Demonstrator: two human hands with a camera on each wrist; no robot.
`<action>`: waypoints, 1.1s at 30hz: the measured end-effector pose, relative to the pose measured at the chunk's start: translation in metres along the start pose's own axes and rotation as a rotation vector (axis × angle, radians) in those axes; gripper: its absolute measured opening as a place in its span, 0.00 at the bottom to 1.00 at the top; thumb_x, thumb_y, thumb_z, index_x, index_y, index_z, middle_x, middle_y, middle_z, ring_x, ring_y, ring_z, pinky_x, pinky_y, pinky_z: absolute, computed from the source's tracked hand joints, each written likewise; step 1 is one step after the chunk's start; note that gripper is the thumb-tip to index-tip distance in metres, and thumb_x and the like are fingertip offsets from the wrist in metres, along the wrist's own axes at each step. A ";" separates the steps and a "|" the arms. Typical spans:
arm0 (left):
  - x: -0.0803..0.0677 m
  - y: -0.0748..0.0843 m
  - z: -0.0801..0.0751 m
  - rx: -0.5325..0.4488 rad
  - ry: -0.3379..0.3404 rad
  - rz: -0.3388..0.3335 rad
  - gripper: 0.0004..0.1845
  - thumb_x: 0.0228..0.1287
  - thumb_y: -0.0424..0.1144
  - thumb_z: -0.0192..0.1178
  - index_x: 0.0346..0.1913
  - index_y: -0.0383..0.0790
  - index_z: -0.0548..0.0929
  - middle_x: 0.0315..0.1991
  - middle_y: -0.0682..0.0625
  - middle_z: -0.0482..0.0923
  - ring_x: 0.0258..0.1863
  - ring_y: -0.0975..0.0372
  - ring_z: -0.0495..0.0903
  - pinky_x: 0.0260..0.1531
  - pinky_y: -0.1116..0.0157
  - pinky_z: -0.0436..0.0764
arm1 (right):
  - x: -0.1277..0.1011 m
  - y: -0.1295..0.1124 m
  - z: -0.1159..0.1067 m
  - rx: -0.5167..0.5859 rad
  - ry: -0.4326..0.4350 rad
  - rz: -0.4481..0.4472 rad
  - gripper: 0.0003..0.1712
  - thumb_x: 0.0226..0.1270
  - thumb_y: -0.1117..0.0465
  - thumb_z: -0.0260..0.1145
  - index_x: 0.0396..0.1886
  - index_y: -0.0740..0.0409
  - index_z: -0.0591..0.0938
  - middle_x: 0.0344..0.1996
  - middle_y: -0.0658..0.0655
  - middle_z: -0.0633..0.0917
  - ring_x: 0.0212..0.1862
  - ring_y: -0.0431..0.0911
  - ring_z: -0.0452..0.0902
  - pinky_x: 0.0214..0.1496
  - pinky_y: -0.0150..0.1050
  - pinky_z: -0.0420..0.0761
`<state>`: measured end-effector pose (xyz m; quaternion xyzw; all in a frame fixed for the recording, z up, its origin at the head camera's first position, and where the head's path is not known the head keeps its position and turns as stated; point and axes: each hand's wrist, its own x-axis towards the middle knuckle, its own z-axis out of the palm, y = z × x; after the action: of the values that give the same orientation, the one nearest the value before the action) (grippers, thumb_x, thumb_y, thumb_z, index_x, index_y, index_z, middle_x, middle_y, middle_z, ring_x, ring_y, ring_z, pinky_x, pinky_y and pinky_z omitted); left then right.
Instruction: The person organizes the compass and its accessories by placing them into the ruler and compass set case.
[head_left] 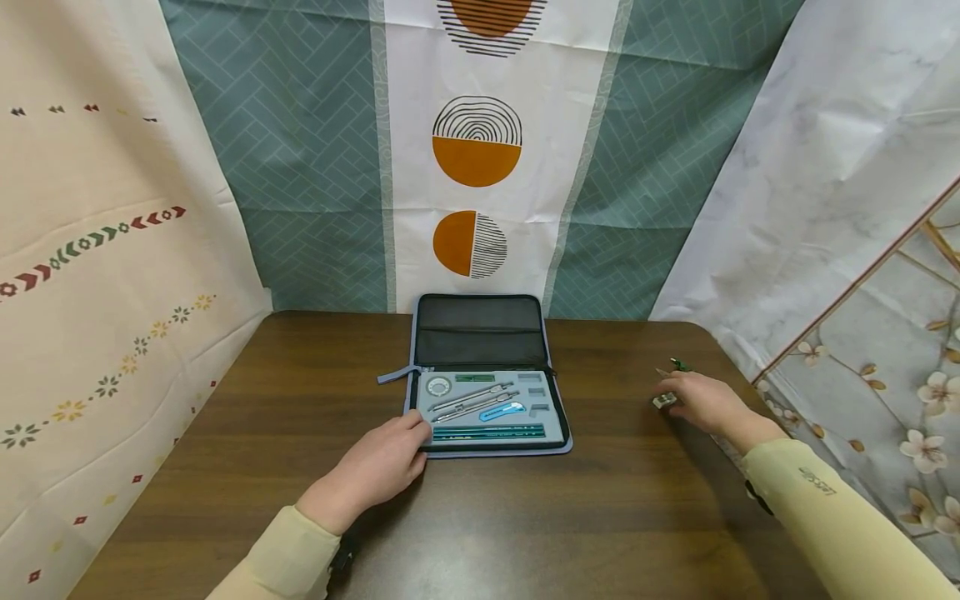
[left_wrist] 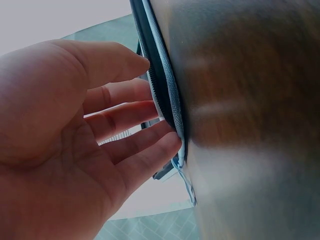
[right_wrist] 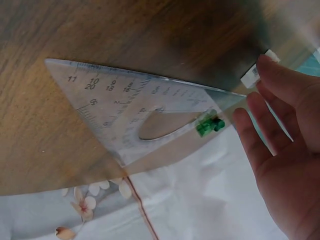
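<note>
At the near left of the dark brown wooden counter [head_left: 300, 417], the left hand [head_left: 378, 467] is laid against the near left corner of the open grey-blue zipped fabric case [head_left: 558, 425]; in the left wrist view its fingers [left_wrist: 135, 125] are seen straight and slightly spread, their tips touching the zipper edge, so the case appears to be steadied rather than gripped. Inside the case, nearest the person, a row of dark green pencils [head_left: 487, 432] is seated in a slot of the grey foam tray, and just beyond it lie a blue-handled cutter [head_left: 502, 410], two metal compasses [head_left: 474, 398] set aslant and a small round white protractor [head_left: 438, 386]; each is held in a shaped recess, which is probably why nothing has shifted. The black-lined lid of the case is folded back flat toward the far wall. Well apart, at the right edge of the counter, the right hand [head_left: 705, 404] is rested with fingers [right_wrist: 260, 135] loosely extended; a small white rectangular eraser [right_wrist: 252, 75] is touched by a fingertip, though whether it is pinched cannot be told. Just beyond it, a clear plastic set square [right_wrist: 110, 110] lies flat, overhanging the counter's edge, with a small green piece [right_wrist: 210, 125] beside its cut-out. Patterned cloths are hung behind.
</note>
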<state>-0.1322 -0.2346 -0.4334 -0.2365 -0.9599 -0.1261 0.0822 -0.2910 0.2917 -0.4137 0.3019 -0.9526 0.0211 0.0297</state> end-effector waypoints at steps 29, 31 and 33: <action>0.002 0.001 0.002 -0.004 -0.035 -0.049 0.09 0.71 0.33 0.73 0.50 0.37 0.87 0.44 0.50 0.78 0.39 0.59 0.77 0.43 0.56 0.85 | 0.003 0.009 0.015 0.004 0.070 -0.017 0.12 0.63 0.65 0.84 0.44 0.54 0.91 0.41 0.53 0.88 0.43 0.56 0.89 0.43 0.57 0.88; 0.002 0.000 0.002 -0.002 -0.031 -0.045 0.09 0.71 0.32 0.73 0.50 0.37 0.87 0.43 0.50 0.78 0.39 0.59 0.77 0.43 0.56 0.85 | 0.004 0.009 0.014 0.002 0.071 -0.016 0.12 0.63 0.65 0.84 0.44 0.54 0.91 0.41 0.53 0.88 0.44 0.56 0.89 0.43 0.57 0.88; 0.002 0.000 0.002 -0.001 -0.029 -0.043 0.09 0.71 0.32 0.73 0.50 0.37 0.87 0.43 0.50 0.78 0.39 0.59 0.77 0.43 0.56 0.85 | 0.005 0.009 0.015 0.003 0.070 -0.014 0.12 0.63 0.65 0.84 0.44 0.54 0.91 0.41 0.53 0.88 0.44 0.56 0.89 0.43 0.58 0.88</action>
<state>-0.1342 -0.2331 -0.4350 -0.2175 -0.9658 -0.1250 0.0653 -0.3007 0.2956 -0.4281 0.3078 -0.9488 0.0330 0.0627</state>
